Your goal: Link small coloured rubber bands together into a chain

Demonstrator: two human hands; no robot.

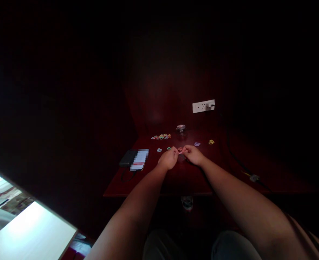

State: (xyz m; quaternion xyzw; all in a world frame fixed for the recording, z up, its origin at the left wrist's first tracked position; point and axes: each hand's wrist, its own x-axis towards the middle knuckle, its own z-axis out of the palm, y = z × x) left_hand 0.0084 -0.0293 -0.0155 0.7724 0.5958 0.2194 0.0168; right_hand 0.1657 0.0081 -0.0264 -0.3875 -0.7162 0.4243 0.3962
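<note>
My left hand [170, 158] and my right hand [193, 155] meet over the dark red table, fingers pinched. Between their fingertips is a small pink hair tie [180, 152], partly hidden by the fingers. Just beyond it lies a reddish-orange hair tie group [179, 148]. Near my left hand are a green hair tie [169, 148] and light blue hair ties [159, 150]. Purple hair ties [197, 144] and yellow hair ties [211, 142] lie beyond my right hand. A mixed pile of coloured hair ties [162, 137] is spread farther back.
A clear lidded jar [181, 130] stands at the back. On the left, a phone [139, 160] lies by a dark flat case [127, 158] and a cable. A wall socket [203, 106] holds a plug; a black cord [237, 157] crosses the right side.
</note>
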